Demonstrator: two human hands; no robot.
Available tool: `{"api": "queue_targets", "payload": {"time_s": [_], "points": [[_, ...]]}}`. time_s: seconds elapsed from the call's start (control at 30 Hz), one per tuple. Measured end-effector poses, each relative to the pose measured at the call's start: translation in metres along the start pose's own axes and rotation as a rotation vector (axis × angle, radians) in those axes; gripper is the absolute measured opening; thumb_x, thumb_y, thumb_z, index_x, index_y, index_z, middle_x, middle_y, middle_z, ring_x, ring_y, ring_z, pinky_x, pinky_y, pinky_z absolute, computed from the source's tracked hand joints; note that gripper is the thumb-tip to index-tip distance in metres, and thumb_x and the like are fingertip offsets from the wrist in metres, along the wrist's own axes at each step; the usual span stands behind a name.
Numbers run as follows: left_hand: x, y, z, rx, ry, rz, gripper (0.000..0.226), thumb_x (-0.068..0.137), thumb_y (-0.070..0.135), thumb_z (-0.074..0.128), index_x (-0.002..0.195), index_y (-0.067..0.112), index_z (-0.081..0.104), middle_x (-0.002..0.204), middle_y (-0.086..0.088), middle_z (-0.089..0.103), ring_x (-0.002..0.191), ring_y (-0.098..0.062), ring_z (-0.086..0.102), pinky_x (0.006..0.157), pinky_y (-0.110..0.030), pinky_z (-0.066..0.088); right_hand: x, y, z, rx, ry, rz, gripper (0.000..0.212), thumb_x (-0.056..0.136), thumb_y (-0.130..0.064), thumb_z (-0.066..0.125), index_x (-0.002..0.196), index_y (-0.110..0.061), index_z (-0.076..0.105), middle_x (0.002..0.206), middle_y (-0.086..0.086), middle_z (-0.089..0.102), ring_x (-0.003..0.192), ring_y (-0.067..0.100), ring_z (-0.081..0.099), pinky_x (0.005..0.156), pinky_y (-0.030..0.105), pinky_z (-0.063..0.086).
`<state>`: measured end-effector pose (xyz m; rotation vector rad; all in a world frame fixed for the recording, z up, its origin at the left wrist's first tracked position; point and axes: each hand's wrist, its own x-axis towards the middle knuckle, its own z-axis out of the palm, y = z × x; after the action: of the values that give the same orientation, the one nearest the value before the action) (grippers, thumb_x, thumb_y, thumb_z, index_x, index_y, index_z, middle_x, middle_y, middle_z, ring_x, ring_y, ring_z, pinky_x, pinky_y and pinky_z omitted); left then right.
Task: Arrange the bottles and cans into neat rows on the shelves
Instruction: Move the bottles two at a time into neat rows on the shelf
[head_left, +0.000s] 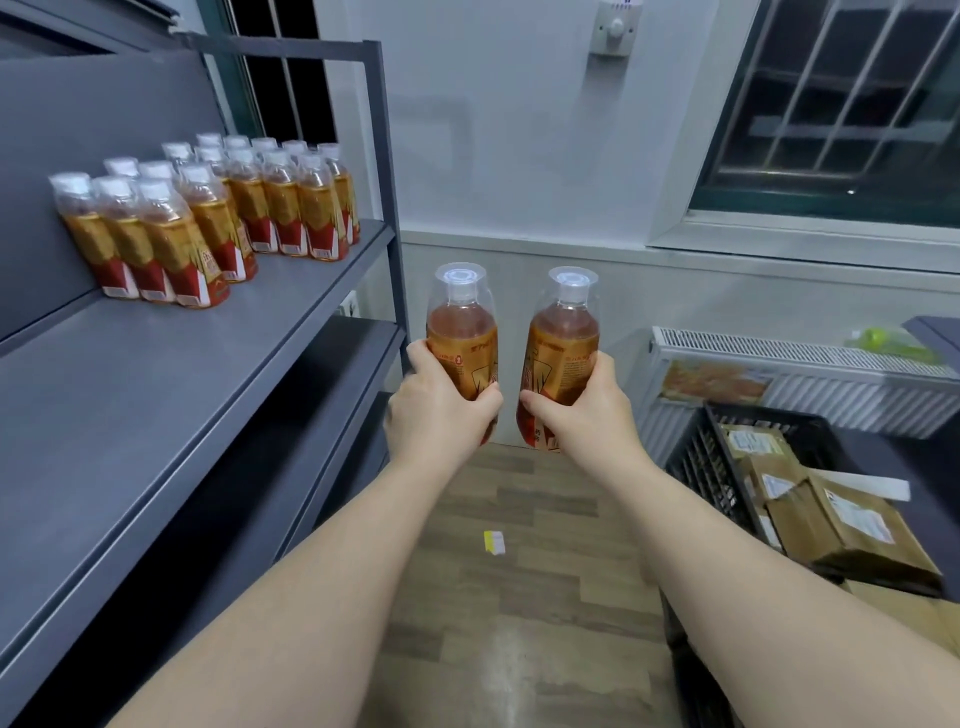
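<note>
Bottles in both hands: left hand (441, 402) grips one tea bottle (462, 332) round its label, right hand (584, 410) grips a second bottle (563, 338) the same way. Both are upright, side by side, not touching, held in the air just past the right end of the grey shelf (171, 395). Shelved bottles (218, 218) stand in rows along the shelf's back; the far ones blur, so the count is unclear.

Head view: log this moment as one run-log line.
left hand: grips left bottle | right hand: grips right bottle | both: cap-up, in air beside shelf | shelved bottles: standing in rows
</note>
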<state>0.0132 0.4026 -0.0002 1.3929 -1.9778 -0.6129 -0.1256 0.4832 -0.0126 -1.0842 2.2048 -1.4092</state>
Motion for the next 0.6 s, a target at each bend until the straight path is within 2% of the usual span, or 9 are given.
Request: {"api": "queue_targets", "payload": {"time_s": [0.17, 0.33, 0.6], "points": [[0.050, -0.003, 0.014, 0.015, 0.000, 0.010, 0.077, 0.081, 0.056, 0.071, 0.135, 0.023, 0.028, 0.123, -0.003, 0.059, 0.111, -0.027, 0.060, 0.083, -0.038, 0.051, 0.054, -0.002, 0.019, 0.004, -0.006, -0.008, 0.069, 0.078, -0.040, 0.081, 0.130, -0.024, 0.039, 0.119, -0.002, 0.061, 0.108, 0.020, 0.059, 0.092, 0.039, 0.052], [0.095, -0.002, 0.032, 0.027, 0.015, -0.024, 0.075, 0.083, 0.054, 0.070, 0.136, 0.021, 0.029, 0.123, -0.004, 0.058, 0.111, -0.026, 0.059, 0.077, -0.031, 0.043, 0.108, 0.002, 0.038, 0.021, -0.049, -0.019, 0.066, 0.078, -0.039, 0.081, 0.127, -0.024, 0.040, 0.117, -0.003, 0.061, 0.106, 0.020, 0.060, 0.091, 0.039, 0.053], [0.175, 0.007, 0.070, 0.070, 0.098, -0.105, 0.075, 0.082, 0.056, 0.071, 0.134, 0.021, 0.030, 0.119, -0.004, 0.059, 0.107, -0.026, 0.061, 0.076, -0.034, 0.048, 0.214, 0.012, 0.061, 0.057, -0.164, -0.082, 0.068, 0.079, -0.040, 0.080, 0.131, -0.024, 0.039, 0.119, -0.003, 0.058, 0.108, 0.019, 0.058, 0.090, 0.038, 0.053]]}}
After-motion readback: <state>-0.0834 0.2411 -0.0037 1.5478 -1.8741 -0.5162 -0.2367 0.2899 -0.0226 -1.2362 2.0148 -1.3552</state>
